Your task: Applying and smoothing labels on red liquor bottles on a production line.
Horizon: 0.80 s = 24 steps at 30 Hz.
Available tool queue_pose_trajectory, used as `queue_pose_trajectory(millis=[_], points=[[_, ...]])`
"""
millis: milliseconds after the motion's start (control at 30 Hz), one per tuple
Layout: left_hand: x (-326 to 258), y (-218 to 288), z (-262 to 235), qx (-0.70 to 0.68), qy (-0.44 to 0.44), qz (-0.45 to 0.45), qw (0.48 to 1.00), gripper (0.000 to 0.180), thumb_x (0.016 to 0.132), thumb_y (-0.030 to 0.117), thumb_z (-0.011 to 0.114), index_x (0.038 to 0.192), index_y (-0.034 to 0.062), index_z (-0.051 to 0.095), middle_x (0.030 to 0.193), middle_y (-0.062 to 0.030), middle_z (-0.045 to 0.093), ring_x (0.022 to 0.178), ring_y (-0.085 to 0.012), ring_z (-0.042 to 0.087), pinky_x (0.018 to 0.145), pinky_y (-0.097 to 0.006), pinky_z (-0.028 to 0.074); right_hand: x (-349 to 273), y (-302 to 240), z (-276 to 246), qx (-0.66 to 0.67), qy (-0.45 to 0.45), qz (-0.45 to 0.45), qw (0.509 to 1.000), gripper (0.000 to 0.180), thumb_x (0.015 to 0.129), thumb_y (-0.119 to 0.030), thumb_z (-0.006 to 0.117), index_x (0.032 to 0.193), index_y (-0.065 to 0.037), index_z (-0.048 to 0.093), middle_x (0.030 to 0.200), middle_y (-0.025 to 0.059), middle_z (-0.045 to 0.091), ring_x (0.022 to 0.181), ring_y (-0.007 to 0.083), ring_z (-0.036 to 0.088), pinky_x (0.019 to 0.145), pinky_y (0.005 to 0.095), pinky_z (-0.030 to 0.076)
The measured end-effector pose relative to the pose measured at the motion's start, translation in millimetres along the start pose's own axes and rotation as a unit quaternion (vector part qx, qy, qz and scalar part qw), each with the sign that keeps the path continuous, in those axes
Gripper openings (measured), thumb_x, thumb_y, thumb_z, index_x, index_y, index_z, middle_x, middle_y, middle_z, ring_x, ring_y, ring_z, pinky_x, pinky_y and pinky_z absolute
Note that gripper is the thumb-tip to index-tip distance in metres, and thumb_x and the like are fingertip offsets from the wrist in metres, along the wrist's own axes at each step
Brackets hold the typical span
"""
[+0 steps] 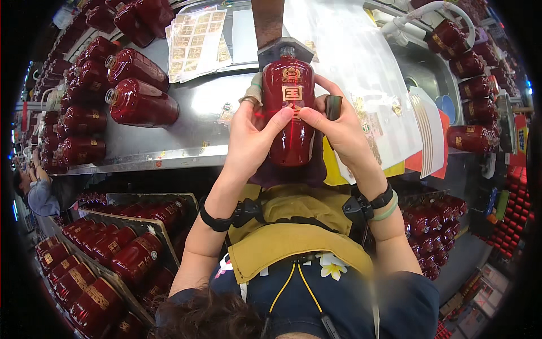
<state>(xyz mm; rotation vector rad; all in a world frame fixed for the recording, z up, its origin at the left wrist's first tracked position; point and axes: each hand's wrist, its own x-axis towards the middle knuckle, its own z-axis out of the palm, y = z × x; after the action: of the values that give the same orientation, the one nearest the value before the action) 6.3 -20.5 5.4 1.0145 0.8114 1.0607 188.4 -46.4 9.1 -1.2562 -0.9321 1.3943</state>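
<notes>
A glossy dark red glass bottle [291, 144] lies in front of me, its clear neck against a dark angled block [305, 52] at the far end. Gold decals run down its face. My left hand [253, 125] wraps its left side, with pale coverings on some fingers. From the other side my right hand [337, 120] grips it. Both thumbs press on the lower gold decal [294, 112], partly covering it. A dark green curved piece [333, 107] sits at my right fingers; how it is held I cannot tell.
Sheets of gold decals [195, 42] lie at the back left. Two red bottles [141, 104] rest on the metal table [197, 127], with many more beyond. White sheeting [361, 62] covers the right side near a sink [451, 96] with a blue cup [445, 106]. Bottle crates [186, 226] stand below.
</notes>
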Motion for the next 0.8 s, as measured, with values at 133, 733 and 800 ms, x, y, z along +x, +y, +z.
queue_pose_trajectory(millis=[133, 733, 800], points=[[-1, -2, 1, 0.003, 0.000, 0.002, 1.000, 0.069, 0.099, 0.010, 0.070, 0.155, -0.0076, 0.033, 0.143, -0.0162, 0.054, 0.126, -0.0190, 0.058, 0.108, -0.035, 0.049, 0, 1, -4, -0.005, -0.012, -0.004, 1.000, 0.075, 0.089, -0.015, 0.083, 0.152, 0.000, 0.044, 0.086, -0.0059, 0.045, 0.079, 0.0033, 0.044, 0.074, 0.0193, 0.042], [-4, 1, -4, -0.064, -0.016, -0.038, 0.997, 0.079, 0.111, 0.058, 0.024, 0.156, -0.0055, 0.033, 0.154, -0.0170, 0.047, 0.143, -0.0259, 0.045, 0.121, -0.043, 0.033, 12, -41, 2, -0.457, -0.104, -0.572, 0.673, 0.024, 0.077, -0.007, 0.072, 0.099, -0.012, 0.078, 0.107, 0.0031, 0.075, 0.093, 0.0201, 0.067, 0.081, 0.0331, 0.053], [-5, -10, -6, -0.057, 0.051, -0.009, 0.997, 0.082, 0.109, 0.060, 0.025, 0.158, -0.0060, 0.029, 0.157, -0.0196, 0.043, 0.145, -0.0291, 0.043, 0.122, -0.044, 0.031, -7, -44, 7, -0.473, -0.239, -0.557, 0.639, 0.025, 0.078, -0.013, 0.070, 0.102, -0.013, 0.078, 0.105, 0.0028, 0.075, 0.090, 0.0198, 0.066, 0.076, 0.0335, 0.054]])
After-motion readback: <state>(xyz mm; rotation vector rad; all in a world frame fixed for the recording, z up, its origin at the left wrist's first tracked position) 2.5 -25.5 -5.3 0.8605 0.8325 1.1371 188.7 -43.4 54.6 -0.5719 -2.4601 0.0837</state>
